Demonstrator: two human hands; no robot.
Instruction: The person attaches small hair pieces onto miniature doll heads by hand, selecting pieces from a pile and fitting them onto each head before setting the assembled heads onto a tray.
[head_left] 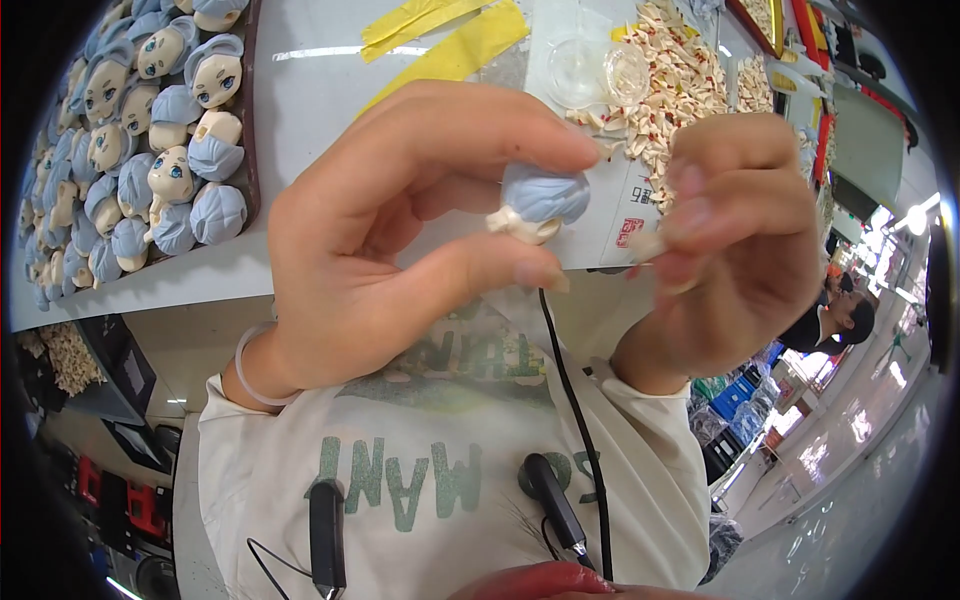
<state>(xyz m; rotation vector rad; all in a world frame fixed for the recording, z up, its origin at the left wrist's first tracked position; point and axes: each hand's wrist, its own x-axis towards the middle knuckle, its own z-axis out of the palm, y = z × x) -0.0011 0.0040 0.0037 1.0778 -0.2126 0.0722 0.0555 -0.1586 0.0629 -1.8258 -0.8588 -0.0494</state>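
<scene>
The left hand [345,235] has its thumb and forefinger clamped on a small doll head [548,196], forefinger over the blue hair, thumb under the cream underside. Held by its edges like that, in front of the chest, it leaves the side facing the other hand uncovered, which I take to be the reason for the grip. Just beside it, the right hand [745,220] pinches a tiny cream piece [649,245] between thumb and fingertips; it's blurred from here, so I can't make out its shape.

Beyond the fingers lies a pale table [310,85]. Strips of yellow tape [455,55] lie at the far side, and a clear dish [578,72] sits next to a loose heap of cream bits [668,80], probably kept on the right for easy picking. More blue-haired heads crowd a dark-rimmed tray [252,120] on the left.

Past the table, on the right, someone in a dark top [803,330] is near blue crates [738,398], with a shiny floor stretching off behind.
</scene>
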